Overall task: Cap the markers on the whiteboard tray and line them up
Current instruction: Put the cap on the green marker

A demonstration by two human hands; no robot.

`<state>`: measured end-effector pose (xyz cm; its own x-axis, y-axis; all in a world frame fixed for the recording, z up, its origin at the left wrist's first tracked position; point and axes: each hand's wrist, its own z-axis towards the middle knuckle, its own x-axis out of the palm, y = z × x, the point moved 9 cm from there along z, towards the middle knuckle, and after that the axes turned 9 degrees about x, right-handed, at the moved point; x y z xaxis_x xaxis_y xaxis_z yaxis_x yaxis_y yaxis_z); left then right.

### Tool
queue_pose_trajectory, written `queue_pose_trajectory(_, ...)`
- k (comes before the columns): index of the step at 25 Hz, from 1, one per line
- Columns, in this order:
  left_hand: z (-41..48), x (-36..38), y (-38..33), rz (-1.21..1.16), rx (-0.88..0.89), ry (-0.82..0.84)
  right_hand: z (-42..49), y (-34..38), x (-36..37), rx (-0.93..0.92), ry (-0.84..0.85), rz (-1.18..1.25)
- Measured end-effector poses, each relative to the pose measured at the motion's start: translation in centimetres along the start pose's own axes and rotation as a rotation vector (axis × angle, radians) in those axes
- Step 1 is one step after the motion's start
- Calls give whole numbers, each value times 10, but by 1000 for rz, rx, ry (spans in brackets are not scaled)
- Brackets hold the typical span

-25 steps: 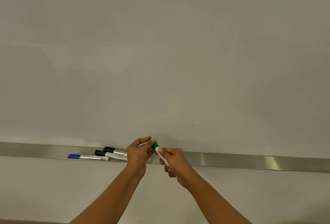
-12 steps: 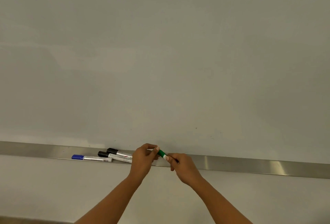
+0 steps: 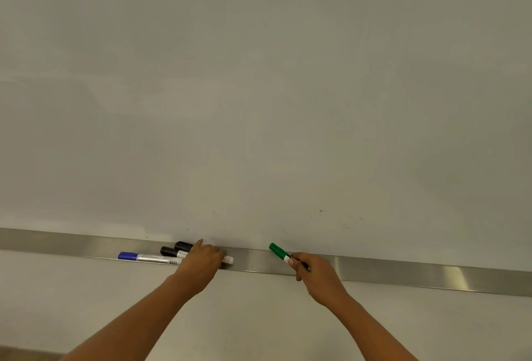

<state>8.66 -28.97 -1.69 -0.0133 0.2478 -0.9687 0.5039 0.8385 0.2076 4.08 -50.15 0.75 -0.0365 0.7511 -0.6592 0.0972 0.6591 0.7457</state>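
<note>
Whiteboard [image 3: 259, 87] fills the view: smooth, matte, pale grey-white, with a few faint specks of ink low down. Along its lower edge runs a long brushed-metal tray [image 3: 403, 270], flat and satin, with soft streaks of reflected light.

Right hand [image 3: 315, 275] pinches a green marker [image 3: 278, 251] between thumb and fingertips, gripping the white barrel; the green cap is on and points up and to the left, tilted, just in front of the tray.

Left hand [image 3: 205, 258] rests on the tray with fingers curled down over a cluster of markers; whether it grips one I cannot tell. A white, round barrel end [image 3: 229, 260] sticks out to the right of the knuckles.

Blue marker [image 3: 149, 257] lies along the tray's front edge, capped, slim silver-white cylinder with printed label. Two black-capped markers, one [image 3: 171, 251] just behind it and the other [image 3: 183, 245] nearer the board, lie slightly angled, barrels disappearing under the left hand. Green marker is well apart from the cluster.
</note>
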Motion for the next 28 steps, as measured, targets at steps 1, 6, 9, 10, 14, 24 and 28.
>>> queue_pose_trajectory(1,0,-1,0,25,6,-4,1,-1,0,1,0,-1)
queue_pose_trajectory(6,4,-8,-6,44,25,-28,2,-2,4,7,11,22)
queue_pose_trajectory(9,7,-9,-4,66,35,-14,2,-2,6,13,15,30)
queue_pose_trajectory(10,7,-10,-3,66,38,-14,2,-3,6,15,17,34)
queue_pose_trajectory(14,8,-9,-3,45,46,-27,2,-3,5,9,12,23)
queue_pose_trajectory(24,-11,-43,-16,-354,134,-365,-11,-7,6,-6,26,-13)
queue_pose_trajectory(28,-21,-56,-22,-462,179,-457,-20,0,10,-38,8,-41)
